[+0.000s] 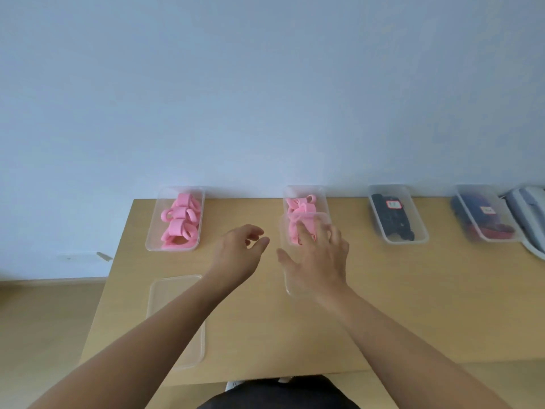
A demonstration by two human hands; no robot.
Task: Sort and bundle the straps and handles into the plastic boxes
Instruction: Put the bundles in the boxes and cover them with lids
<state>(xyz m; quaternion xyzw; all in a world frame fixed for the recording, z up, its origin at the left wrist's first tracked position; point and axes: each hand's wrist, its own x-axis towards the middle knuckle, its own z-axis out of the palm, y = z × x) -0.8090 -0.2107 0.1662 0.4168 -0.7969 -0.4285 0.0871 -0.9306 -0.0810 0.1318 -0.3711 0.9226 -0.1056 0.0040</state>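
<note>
Pink straps [180, 222] lie rolled up in the first box [152, 231], which stands at the far left of the counter [413, 305], close to the pale blue wall [265, 84]. More pink straps [299, 205] lie in the second box [324, 199], a little way to the right along the same far edge. Next comes the third box [418, 231] with black straps [392, 222] in it. Last comes the fourth box [498, 228] with blue and red straps [472, 202] in it. Both of these two boxes have a small label on top. All four boxes are see-through plastic.

From the head view, the right hand [321, 258] lies flat on a clear lid [290, 278] with its fingers spread wide and straight. The far end of this lid sits over the near end of the second box. The left hand [236, 252] hangs over the counter between the first box and the second box. Its fingers are loosely bent and it holds nothing. The two hands are close, but they do not touch.

Another clear lid [174, 302] lies flat on the near left part of the counter, partly under the left arm. A white and grey thing [530, 208] sits at the far right edge; I cannot tell what it is
</note>
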